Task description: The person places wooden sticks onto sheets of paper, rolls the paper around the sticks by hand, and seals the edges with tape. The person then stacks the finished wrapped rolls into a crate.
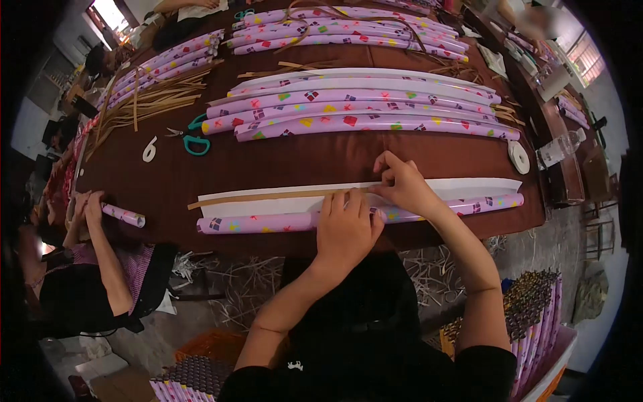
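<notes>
A long roll of purple patterned paper (pixel 268 223) lies across the near part of the brown table, its white inner side (pixel 469 187) unrolled along the far edge. On that white flap runs a thin tan strip (pixel 248 197). My left hand (pixel 345 224) rests on the roll at its middle, fingers together over the roll and the strip; anything under the fingertips is hidden. Just to the right, my right hand (pixel 402 186) is pinched at the strip's right end, with the index finger bent above the flap.
Behind lie more purple rolls (pixel 362 124), tan strips (pixel 157 107), teal-handled scissors (pixel 196 145) and white tape rolls (pixel 518 157). A plastic bottle (pixel 561 149) is at the right. A co-worker's hands (pixel 87 208) hold a roll at the left. Filled crates (pixel 559 362) stand below.
</notes>
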`<control>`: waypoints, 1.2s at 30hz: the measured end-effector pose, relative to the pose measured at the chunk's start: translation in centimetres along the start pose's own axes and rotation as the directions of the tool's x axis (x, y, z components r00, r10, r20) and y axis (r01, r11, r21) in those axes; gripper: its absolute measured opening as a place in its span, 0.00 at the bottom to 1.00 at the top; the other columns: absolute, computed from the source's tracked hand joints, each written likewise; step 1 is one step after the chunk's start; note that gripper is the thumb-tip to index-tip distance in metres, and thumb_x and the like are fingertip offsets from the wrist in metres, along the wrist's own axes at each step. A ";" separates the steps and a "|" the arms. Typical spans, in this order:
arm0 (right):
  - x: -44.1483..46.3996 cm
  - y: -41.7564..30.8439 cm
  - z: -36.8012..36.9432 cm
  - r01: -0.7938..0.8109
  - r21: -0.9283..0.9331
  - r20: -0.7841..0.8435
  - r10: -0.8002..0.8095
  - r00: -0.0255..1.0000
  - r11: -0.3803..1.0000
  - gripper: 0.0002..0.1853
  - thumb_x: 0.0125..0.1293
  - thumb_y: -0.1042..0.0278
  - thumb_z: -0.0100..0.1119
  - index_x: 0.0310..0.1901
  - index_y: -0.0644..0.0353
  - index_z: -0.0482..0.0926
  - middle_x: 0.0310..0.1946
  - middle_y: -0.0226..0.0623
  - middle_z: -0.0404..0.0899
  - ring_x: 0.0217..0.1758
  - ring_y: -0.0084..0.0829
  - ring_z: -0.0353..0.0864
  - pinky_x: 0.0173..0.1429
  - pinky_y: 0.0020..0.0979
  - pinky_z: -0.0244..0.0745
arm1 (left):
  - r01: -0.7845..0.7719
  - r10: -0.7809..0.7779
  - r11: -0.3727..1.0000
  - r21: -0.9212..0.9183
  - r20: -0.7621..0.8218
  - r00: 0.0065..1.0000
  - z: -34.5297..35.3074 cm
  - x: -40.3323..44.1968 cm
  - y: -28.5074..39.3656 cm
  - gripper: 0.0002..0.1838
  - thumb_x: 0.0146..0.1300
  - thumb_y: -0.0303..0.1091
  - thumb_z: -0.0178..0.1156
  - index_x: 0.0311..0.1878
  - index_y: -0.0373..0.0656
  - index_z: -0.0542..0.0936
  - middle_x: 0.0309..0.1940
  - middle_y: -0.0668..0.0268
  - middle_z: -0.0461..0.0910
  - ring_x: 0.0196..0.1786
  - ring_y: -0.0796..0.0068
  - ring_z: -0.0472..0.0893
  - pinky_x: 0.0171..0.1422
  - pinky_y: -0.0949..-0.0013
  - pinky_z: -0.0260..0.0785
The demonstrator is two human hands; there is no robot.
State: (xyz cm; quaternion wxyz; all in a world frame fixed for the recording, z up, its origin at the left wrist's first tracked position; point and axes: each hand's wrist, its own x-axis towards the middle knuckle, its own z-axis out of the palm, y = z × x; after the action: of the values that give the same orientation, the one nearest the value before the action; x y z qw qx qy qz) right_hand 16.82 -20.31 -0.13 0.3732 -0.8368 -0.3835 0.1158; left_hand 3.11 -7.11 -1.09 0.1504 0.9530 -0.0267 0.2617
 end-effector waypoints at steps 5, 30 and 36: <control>-0.4 -0.7 0.5 0.019 -0.165 -0.082 -0.033 0.996 0.986 0.20 0.53 0.66 0.74 0.42 0.56 0.71 0.18 0.30 0.75 0.24 0.34 0.75 0.43 0.36 0.65 | 0.016 -0.015 0.999 0.035 -0.027 1.000 1.1 -0.3 0.5 0.20 0.60 0.38 0.60 0.47 0.30 0.80 0.46 0.54 0.78 0.50 0.56 0.76 0.55 0.56 0.69; -20.0 9.7 -25.0 -0.595 0.253 -0.233 0.645 0.728 0.763 0.09 0.65 0.67 0.69 0.35 0.64 0.84 0.28 0.27 0.82 0.33 0.18 0.78 0.38 0.24 0.74 | -0.064 0.050 0.980 0.186 0.076 0.996 -0.6 -2.1 -1.4 0.23 0.67 0.42 0.56 0.54 0.30 0.80 0.54 0.56 0.79 0.44 0.58 0.75 0.49 0.58 0.67; -18.6 11.4 -21.7 -0.495 0.379 -0.384 0.620 0.685 0.782 0.06 0.62 0.73 0.69 0.31 0.65 0.83 0.29 0.31 0.84 0.34 0.20 0.80 0.40 0.25 0.76 | -0.099 0.090 0.974 0.202 0.051 0.995 -0.2 -2.3 -1.8 0.22 0.67 0.41 0.55 0.55 0.31 0.79 0.55 0.56 0.79 0.44 0.57 0.74 0.49 0.57 0.66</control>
State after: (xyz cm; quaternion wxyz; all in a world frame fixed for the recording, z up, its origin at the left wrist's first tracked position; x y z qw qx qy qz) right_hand 20.93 -50.32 5.06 0.5037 -0.8619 0.0161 0.0557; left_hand 1.25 -5.41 -2.60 0.0386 0.9663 -0.0483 0.2500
